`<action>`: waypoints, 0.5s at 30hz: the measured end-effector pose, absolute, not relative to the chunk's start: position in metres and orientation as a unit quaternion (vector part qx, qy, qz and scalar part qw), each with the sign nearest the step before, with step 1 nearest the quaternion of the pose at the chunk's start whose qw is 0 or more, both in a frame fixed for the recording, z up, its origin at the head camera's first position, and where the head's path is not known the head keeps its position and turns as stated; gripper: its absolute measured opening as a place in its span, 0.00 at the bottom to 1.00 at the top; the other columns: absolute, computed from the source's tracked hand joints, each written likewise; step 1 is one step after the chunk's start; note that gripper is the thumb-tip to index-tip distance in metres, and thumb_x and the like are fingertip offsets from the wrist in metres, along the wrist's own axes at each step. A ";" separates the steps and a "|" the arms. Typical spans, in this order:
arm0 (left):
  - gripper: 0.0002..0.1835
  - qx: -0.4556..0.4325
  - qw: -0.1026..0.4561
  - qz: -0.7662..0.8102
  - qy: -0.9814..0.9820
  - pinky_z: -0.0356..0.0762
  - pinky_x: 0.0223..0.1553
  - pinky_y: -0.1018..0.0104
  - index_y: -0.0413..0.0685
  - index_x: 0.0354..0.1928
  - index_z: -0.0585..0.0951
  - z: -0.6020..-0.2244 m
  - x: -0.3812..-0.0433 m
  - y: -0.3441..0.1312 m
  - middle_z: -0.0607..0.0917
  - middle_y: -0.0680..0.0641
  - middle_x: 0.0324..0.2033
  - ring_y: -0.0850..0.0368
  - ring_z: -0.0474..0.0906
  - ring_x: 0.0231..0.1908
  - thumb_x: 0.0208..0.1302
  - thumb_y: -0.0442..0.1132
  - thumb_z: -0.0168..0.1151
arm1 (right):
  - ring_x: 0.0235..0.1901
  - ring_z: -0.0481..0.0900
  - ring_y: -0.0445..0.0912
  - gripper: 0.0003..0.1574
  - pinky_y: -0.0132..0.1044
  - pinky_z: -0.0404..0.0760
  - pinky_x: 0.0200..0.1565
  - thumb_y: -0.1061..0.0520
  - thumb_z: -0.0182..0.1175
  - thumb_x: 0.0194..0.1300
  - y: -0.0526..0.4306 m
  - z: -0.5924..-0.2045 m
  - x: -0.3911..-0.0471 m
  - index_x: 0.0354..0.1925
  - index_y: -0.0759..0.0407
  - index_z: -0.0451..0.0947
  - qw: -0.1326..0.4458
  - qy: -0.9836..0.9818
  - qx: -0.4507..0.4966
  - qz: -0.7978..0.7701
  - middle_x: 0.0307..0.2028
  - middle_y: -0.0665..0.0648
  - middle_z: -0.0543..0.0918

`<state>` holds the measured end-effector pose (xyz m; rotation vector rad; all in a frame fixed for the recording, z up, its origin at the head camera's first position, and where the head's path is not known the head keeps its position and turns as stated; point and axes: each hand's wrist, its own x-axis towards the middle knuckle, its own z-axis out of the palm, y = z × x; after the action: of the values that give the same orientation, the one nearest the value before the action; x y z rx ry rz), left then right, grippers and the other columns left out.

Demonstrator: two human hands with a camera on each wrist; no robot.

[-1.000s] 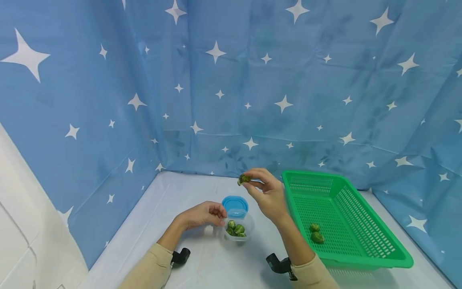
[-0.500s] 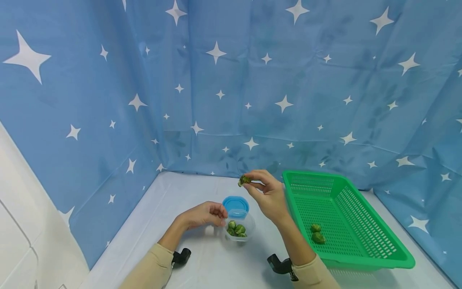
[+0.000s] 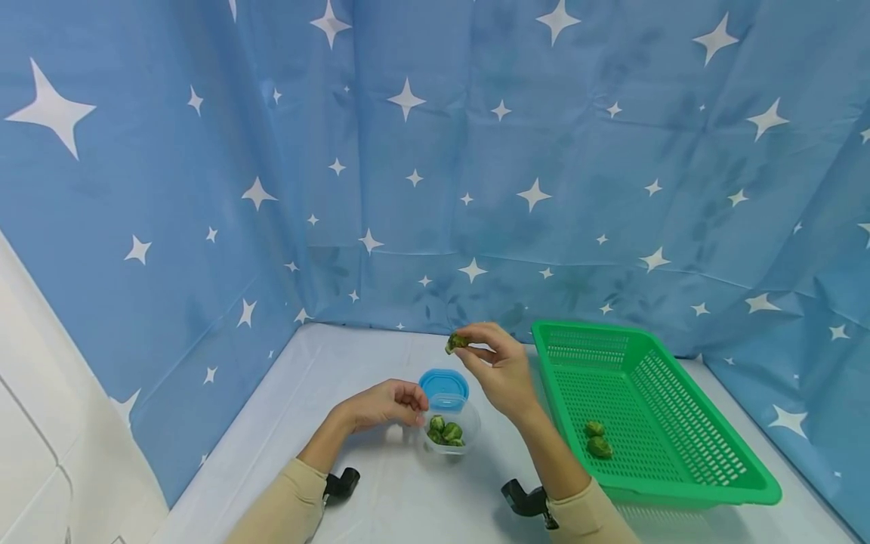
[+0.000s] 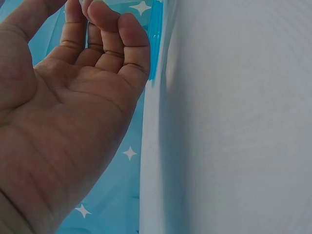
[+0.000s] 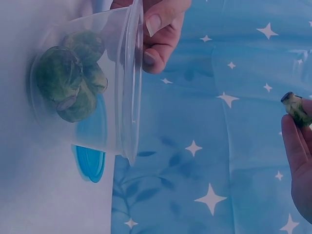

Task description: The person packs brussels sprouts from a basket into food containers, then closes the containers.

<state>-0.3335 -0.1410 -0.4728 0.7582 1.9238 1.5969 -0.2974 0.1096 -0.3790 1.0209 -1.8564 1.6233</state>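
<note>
My right hand (image 3: 503, 370) is raised above the table and pinches a Brussels sprout (image 3: 454, 343) between thumb and fingers. The sprout's pale cut stem (image 5: 287, 96) shows in the right wrist view. A clear plastic container (image 3: 469, 431) stands below it, with several Brussels sprouts (image 3: 451, 432) inside. At its left rim my left hand (image 3: 382, 406) holds the edge with thumb and bent fingers; part of this grip is hidden. In the left wrist view the left hand (image 4: 73, 107) shows its palm, with the fingertips partly cut off.
A blue lid (image 3: 443, 384) lies just behind the container. To the right sits a large green slotted basket (image 3: 680, 408) with two Brussels sprouts (image 3: 599, 447) near its left side. Blue star-patterned curtain (image 3: 435, 189) stands behind the white table (image 3: 381, 491).
My right hand, holding the sprout, has shifted very slightly left and down. The left hand, the container and the basket stay where they were.
</note>
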 end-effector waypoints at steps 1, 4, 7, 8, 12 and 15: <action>0.19 0.279 0.261 0.591 0.711 0.79 0.47 0.60 0.24 0.53 0.77 -0.473 -0.333 -0.141 0.86 0.51 0.38 0.55 0.83 0.40 0.65 0.31 0.67 | 0.48 0.86 0.49 0.16 0.37 0.86 0.52 0.75 0.65 0.65 0.110 -0.379 -0.298 0.51 0.71 0.84 0.235 -0.679 0.369 0.589 0.48 0.68 0.82; 0.20 0.280 0.259 0.588 0.713 0.79 0.47 0.60 0.24 0.54 0.77 -0.473 -0.333 -0.141 0.86 0.51 0.38 0.56 0.83 0.40 0.65 0.31 0.67 | 0.48 0.86 0.53 0.15 0.36 0.86 0.52 0.74 0.66 0.66 0.111 -0.380 -0.298 0.51 0.69 0.84 0.239 -0.691 0.357 0.581 0.47 0.67 0.83; 0.20 0.280 0.258 0.587 0.714 0.79 0.47 0.60 0.24 0.54 0.77 -0.473 -0.334 -0.141 0.86 0.52 0.38 0.56 0.83 0.40 0.65 0.32 0.68 | 0.49 0.86 0.55 0.15 0.35 0.86 0.50 0.71 0.67 0.67 0.111 -0.380 -0.297 0.51 0.66 0.85 0.236 -0.709 0.341 0.570 0.48 0.64 0.84; 0.20 0.280 0.259 0.587 0.714 0.79 0.47 0.60 0.24 0.54 0.77 -0.474 -0.334 -0.141 0.86 0.51 0.38 0.56 0.83 0.40 0.65 0.32 0.68 | 0.49 0.87 0.56 0.15 0.35 0.87 0.50 0.70 0.67 0.67 0.111 -0.381 -0.297 0.51 0.65 0.85 0.235 -0.716 0.337 0.564 0.48 0.64 0.85; 0.20 0.282 0.259 0.588 0.712 0.79 0.46 0.60 0.23 0.54 0.76 -0.475 -0.335 -0.141 0.86 0.51 0.38 0.56 0.82 0.40 0.66 0.31 0.67 | 0.48 0.89 0.54 0.14 0.37 0.87 0.48 0.68 0.68 0.67 0.112 -0.385 -0.299 0.50 0.61 0.86 0.221 -0.757 0.320 0.525 0.47 0.60 0.87; 0.19 0.284 0.259 0.588 0.712 0.79 0.46 0.60 0.23 0.54 0.76 -0.475 -0.335 -0.141 0.86 0.51 0.38 0.56 0.82 0.40 0.66 0.31 0.67 | 0.45 0.89 0.53 0.13 0.40 0.88 0.47 0.68 0.69 0.66 0.113 -0.389 -0.300 0.48 0.60 0.87 0.204 -0.786 0.308 0.495 0.45 0.58 0.88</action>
<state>-0.3348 -0.1406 -0.4747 0.7688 1.9307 1.5924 -0.3001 0.1127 -0.3890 0.8605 -2.1934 1.3810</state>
